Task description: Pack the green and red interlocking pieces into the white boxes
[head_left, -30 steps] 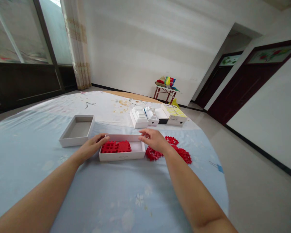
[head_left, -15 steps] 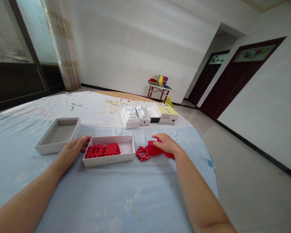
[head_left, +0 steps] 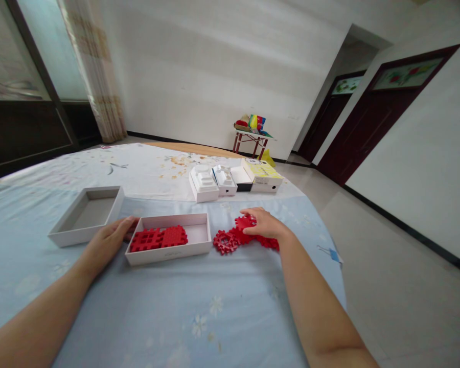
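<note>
A shallow white box [head_left: 191, 249] holds red interlocking building pieces [head_left: 175, 235] in its left and middle part. My left hand [head_left: 111, 237] lies against the left end of this box, its fingers stretched along the side and partly hidden. To the right of the box, several red gear-shaped pieces [head_left: 226, 242] lie in a small pile on the cloth. My right hand [head_left: 267, 224] reaches over that pile. Its thumb and fingers close around one red notched piece [head_left: 244, 222], which sticks out to the left; the rest is behind the hand.
An empty white box lid [head_left: 86, 212] lies to the left. Further back stand white boxes [head_left: 204, 186] and a yellow-and-white box [head_left: 264, 176]. A blue clip [head_left: 333, 254] sits at the right edge of the cloth-covered table [head_left: 168, 306].
The view has shifted slightly, moving the box and lid a little left in the picture. More of the red piece shows between my right thumb and fingers. My left hand stays by the box.
</note>
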Demonstrator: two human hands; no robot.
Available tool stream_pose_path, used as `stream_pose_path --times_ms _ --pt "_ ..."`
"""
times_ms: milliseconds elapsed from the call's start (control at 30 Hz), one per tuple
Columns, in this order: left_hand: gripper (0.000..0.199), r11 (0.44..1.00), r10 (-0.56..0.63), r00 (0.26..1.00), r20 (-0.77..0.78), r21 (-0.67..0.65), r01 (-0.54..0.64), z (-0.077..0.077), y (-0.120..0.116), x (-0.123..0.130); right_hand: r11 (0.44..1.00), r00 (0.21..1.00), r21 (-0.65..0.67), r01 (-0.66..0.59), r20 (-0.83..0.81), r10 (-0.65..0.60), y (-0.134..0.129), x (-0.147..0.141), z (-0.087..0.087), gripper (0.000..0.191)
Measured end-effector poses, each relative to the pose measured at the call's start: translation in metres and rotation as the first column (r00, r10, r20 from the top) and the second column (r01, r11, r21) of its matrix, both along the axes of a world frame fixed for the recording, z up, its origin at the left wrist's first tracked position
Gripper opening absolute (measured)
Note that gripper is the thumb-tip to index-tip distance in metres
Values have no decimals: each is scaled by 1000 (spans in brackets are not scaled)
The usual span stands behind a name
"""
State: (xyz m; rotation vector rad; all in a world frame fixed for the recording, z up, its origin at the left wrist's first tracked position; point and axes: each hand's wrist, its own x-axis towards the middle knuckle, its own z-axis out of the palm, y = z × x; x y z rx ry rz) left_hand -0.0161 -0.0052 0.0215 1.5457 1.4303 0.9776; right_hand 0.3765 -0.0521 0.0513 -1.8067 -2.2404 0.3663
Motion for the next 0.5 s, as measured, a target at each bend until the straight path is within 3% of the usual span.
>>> stream_pose_path --times_ms 200,500 --pt "58 1000 11 1000 9 -10 -11 1 -1 1 991 989 -108 -78 118 91 -6 -10 -1 66" --pt "61 1000 -5 1000 12 -12 5 1 -2 0 990 982 -117 -73 166 92 -4 -12 -10 67"
